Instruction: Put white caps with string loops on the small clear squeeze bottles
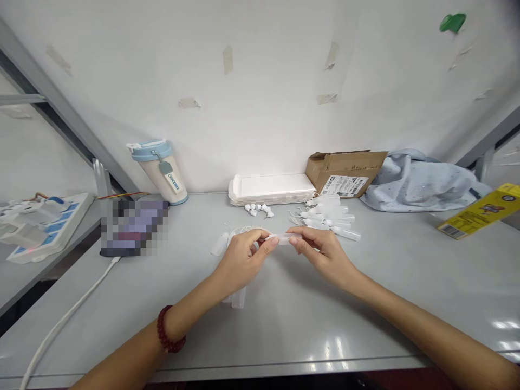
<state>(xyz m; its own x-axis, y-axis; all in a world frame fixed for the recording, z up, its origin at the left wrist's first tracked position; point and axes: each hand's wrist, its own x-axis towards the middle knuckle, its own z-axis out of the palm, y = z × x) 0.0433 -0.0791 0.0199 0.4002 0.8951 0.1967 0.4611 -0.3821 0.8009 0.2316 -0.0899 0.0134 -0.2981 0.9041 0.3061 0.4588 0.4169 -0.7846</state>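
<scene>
Between my two hands, level over the grey table, is a small translucent plastic tube (pixel 286 239). My left hand (pixel 247 254) pinches its left end, where a white tip shows partly. My right hand (pixel 320 250) grips the right end between thumb and fingers. Behind my right hand lies a pile of similar translucent tubes (pixel 331 216) with thin white strings. More tubes (pixel 220 245) rest just beyond my left hand, and a few others (pixel 238 298) are partly hidden under my left wrist. Small white caps (pixel 259 209) sit in a cluster farther back.
Along the wall stand a stack of white cartons (pixel 272 187), an open cardboard box (pixel 347 173) and a crumpled grey cloth (pixel 422 181). A yellow box (pixel 483 211) is at right. On the left are a tumbler (pixel 160 170), a phone (pixel 136 227) with its cable, and a power strip (pixel 52 230).
</scene>
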